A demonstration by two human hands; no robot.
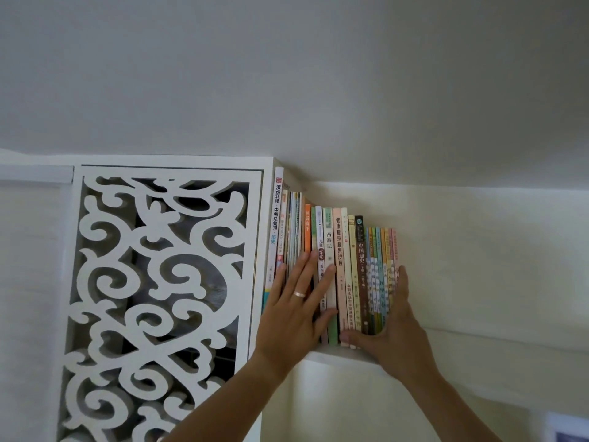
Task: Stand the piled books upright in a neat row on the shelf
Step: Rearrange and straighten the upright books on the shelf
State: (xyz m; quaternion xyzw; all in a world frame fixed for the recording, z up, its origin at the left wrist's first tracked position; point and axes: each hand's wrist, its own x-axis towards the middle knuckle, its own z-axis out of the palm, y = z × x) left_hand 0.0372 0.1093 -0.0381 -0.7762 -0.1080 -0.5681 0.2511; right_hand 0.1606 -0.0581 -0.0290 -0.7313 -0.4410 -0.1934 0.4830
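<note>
- Shelf [331, 354]: white ledge, lower centre of the frame, running right from the carved white panel; only its front edge shows, below the book bottoms.
- Row of books [334, 269]: stands directly on the shelf, spines outward, upright to slightly tilted, packed touching one another, centre of the frame.
- Tall white book [274, 228]: left end of the row, just beside the panel's edge; tallest.
- Heights step down toward the right.
- Thin pastel books [381, 275]: right end, shortest.
</note>
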